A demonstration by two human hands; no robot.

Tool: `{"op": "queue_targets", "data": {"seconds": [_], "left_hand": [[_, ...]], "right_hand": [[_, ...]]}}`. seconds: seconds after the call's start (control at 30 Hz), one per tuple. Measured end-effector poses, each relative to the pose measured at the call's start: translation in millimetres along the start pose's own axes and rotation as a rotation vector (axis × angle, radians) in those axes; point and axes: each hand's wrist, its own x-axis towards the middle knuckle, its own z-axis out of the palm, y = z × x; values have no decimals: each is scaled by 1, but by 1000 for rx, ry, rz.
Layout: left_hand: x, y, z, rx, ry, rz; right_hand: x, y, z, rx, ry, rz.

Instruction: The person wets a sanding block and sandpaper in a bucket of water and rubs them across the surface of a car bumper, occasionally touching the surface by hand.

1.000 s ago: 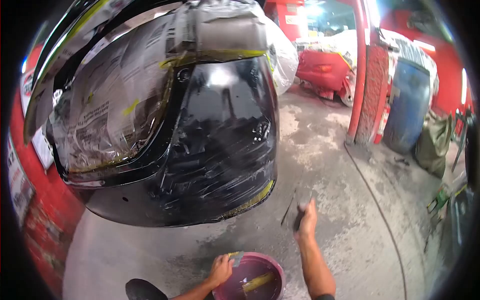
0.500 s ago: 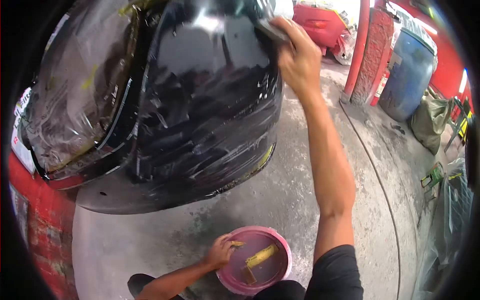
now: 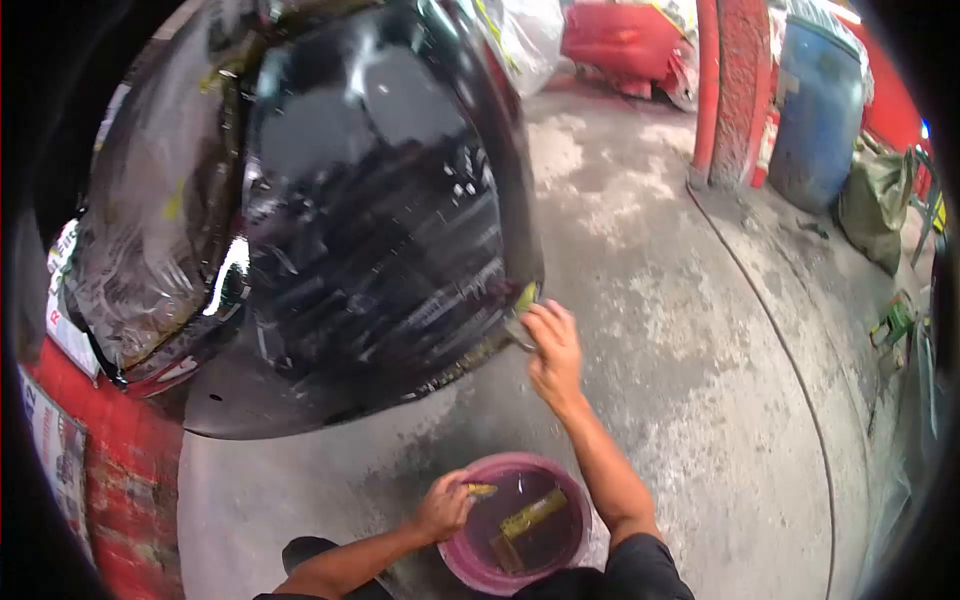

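A black car body panel point(image 3: 375, 240), wet and streaked with pale smears, fills the upper middle of the view. At its lower right edge is my right hand point(image 3: 555, 350), fingers closed around a thin grey pad point(image 3: 520, 328). Below stands a round pink basin point(image 3: 462, 565) of murky water. My left hand point(image 3: 443, 508) is at the basin's left rim, pinching a small yellow piece point(image 3: 482, 490). Inside the basin lie a long yellow block point(image 3: 535, 513) and a brownish block point(image 3: 507, 553).
Clear plastic sheeting point(image 3: 150, 270) covers the car section at left. Beyond the concrete floor point(image 3: 680, 370) stand a red pillar point(image 3: 735, 100), a blue drum point(image 3: 815, 115) and a filled green sack point(image 3: 870, 205). A red painted car part point(image 3: 620, 42) is at the back.
My right hand has come down from the panel's upper right edge to its lower right corner, still holding the pad. My left hand stays at the basin. The view has shifted slightly.
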Motion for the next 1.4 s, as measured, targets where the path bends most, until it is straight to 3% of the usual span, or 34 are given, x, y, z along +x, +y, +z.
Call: {"op": "queue_targets", "data": {"seconds": [0.1,0.2,0.3,0.37,0.4,0.47,0.63,0.7,0.8,0.9,1.0,1.17,1.2,1.27,1.4], "left_hand": [[-2,-1,11,-81,54,-51],[-3,-8,16,-81,137,16],[0,-6,12,-6,106,66],[-1,-3,14,30,101,63],[0,-3,15,8,85,56],[-2,-4,14,105,170,116],[1,-3,6,60,85,70],[3,-2,4,36,46,34],[2,1,11,-62,142,42],[2,3,3,-43,53,37],[2,9,-4,-80,100,33],[-2,-18,32,-24,235,178],[6,-26,28,6,280,201],[-2,-18,27,37,82,147],[4,-18,28,-53,187,179]], "right_hand": [[66,-13,-37,-201,144,-92],[165,-59,-57,-159,177,-367],[271,-119,-41,-55,276,-663],[328,-147,-21,-60,284,-734],[347,-151,-8,-18,183,-740],[344,-145,8,27,51,-701],[270,-120,-1,-56,106,-602],[189,-93,-2,-77,119,-497],[22,-45,29,-100,101,-181],[-28,-44,34,-97,-57,-61],[-7,-44,2,-127,-169,-84],[137,-91,-34,-166,122,-388],[191,-123,-33,-98,174,-454],[248,-153,-26,-186,144,-561],[330,-190,12,-207,134,-604]]}}
